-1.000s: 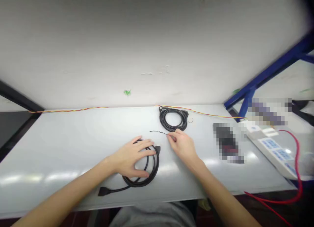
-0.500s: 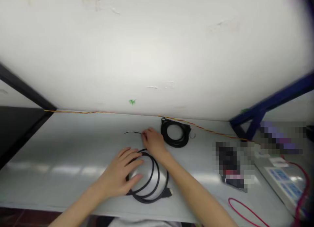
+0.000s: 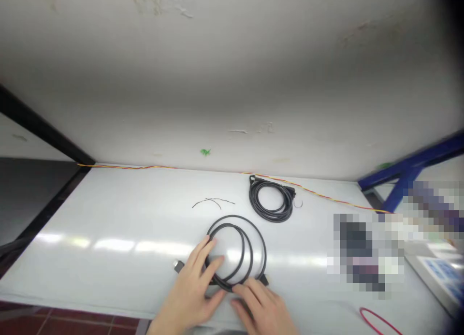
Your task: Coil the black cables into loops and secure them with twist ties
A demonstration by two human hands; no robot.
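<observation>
A loosely looped black cable point(image 3: 266, 248) lies on the shelf, a plug with a metal tip point(image 3: 177, 265) poking out at its left and another plug point(image 3: 266, 280) at its lower right. My left hand point(image 3: 194, 282) reaches over the left side of the loops, fingers inside and thumb outside, with the cable between them. At the lower edge, my right hand point(image 3: 263, 306) has fingertips on the gathered strands and its thumb just below. Behind the loops are thin dark wire ties point(image 3: 213, 199), untouched. A second coiled black cable point(image 3: 271, 219) rests farther back on the right.
Along the wall runs a twisted yellow and red wire point(image 3: 319, 195). A blue frame point(image 3: 402, 168) stands at the right, a dark post point(image 3: 43, 124) at the left. A pixelated dark item point(image 3: 357, 248), a white box point(image 3: 435, 277) and a red cord point(image 3: 377, 318) lie on the right.
My right hand has let go of the thin tie and come back toward me to the looped cable's lower edge. My left hand has moved lower onto the loops. The view has shifted slightly.
</observation>
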